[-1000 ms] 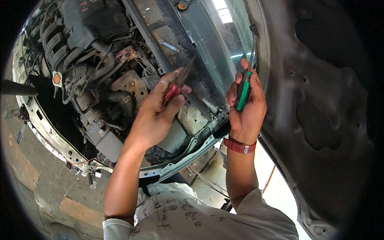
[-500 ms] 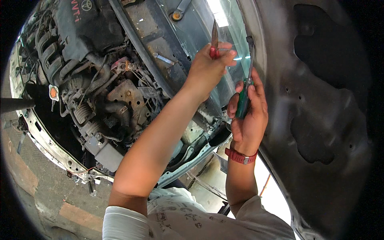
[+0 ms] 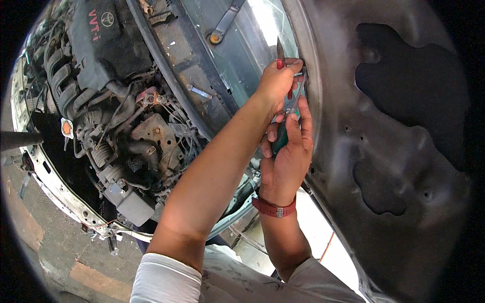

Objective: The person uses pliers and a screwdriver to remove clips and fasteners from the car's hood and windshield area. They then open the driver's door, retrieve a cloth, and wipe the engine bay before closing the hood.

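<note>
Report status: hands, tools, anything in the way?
Left hand holding red-handled tool. Right hand gripping green-handled screwdriver. Hands close together, raised hood just to their right.

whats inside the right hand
The right hand holds a green-handled screwdriver. Part of its handle shows within the grip, and its metal shaft sticks out beyond it. The rest of the handle is covered by the hand.

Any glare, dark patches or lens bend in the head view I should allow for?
Head view: white glare on the windshield above the left hand; bright area beside the right forearm washed out; raised hood's underside dark; car's front edge curved by the fisheye, picture corners black; both hands reasonably sharp.
</note>
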A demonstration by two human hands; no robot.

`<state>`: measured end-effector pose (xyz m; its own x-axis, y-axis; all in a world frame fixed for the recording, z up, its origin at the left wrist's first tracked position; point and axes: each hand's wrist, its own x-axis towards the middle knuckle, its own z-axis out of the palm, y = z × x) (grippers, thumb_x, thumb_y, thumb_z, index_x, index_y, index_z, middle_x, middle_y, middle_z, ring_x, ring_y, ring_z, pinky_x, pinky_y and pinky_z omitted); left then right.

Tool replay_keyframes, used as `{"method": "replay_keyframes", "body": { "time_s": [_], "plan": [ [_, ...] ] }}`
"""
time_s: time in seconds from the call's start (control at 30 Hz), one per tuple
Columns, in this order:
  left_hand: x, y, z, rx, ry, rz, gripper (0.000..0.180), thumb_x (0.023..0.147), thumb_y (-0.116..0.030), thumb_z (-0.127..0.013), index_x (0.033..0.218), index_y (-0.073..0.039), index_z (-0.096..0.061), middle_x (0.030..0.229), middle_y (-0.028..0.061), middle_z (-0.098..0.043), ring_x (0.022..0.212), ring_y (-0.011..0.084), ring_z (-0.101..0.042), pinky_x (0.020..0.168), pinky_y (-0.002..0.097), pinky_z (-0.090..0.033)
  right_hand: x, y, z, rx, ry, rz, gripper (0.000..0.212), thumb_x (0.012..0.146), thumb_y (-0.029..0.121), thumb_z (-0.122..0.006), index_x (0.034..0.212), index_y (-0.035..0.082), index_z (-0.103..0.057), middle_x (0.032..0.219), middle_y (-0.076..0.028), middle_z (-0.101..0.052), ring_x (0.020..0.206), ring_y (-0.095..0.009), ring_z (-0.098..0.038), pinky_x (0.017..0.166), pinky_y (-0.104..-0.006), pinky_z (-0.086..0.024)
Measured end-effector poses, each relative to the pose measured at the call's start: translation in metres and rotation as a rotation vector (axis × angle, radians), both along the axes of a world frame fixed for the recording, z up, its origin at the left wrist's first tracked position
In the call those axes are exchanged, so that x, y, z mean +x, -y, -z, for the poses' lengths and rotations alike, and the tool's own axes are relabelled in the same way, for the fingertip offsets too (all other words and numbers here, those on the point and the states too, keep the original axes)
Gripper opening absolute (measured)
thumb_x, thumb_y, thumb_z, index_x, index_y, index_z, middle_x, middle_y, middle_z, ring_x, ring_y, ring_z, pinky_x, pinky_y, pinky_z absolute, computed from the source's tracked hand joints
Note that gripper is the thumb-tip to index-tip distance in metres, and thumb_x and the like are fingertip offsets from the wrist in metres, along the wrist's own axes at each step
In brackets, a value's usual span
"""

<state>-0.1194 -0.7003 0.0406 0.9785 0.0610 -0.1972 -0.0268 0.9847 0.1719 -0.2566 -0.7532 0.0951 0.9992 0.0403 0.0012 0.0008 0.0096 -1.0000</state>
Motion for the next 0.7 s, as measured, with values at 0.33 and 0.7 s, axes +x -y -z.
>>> {"method": "replay_keyframes", "body": {
  "time_s": [0.33, 0.7],
  "plan": [
    [0.023, -0.004, 0.014, -0.053, 0.073, 0.047, 0.020, 0.094, -0.010, -0.067, 0.109, 0.003, -0.071, 0.093, 0.0099, -0.071, 0.072, 0.0159, -0.062, 0.058, 0.0289, -0.043, 0.001, -0.006, -0.012, 0.128, -0.090, -0.023, 0.041, 0.110, 0.016, -0.050, 0.151, 0.011, -0.046, 0.093, -0.004, -0.059, 0.062, -0.009, -0.049, 0.044, -0.0194, -0.035],
    [0.014, -0.008, 0.009, 0.030, 0.115, 0.022, 0.026, 0.097, -0.015, -0.066, 0.113, 0.004, -0.071, 0.087, 0.0125, -0.073, 0.068, 0.0136, -0.063, 0.051, 0.0295, -0.040, 0.029, 0.032, -0.075, 0.566, -0.567, -0.182, 0.035, 0.109, 0.015, -0.048, 0.143, 0.007, -0.053, 0.098, -0.011, -0.054, 0.063, -0.012, -0.047, 0.041, -0.0207, -0.036]
  ]
}}
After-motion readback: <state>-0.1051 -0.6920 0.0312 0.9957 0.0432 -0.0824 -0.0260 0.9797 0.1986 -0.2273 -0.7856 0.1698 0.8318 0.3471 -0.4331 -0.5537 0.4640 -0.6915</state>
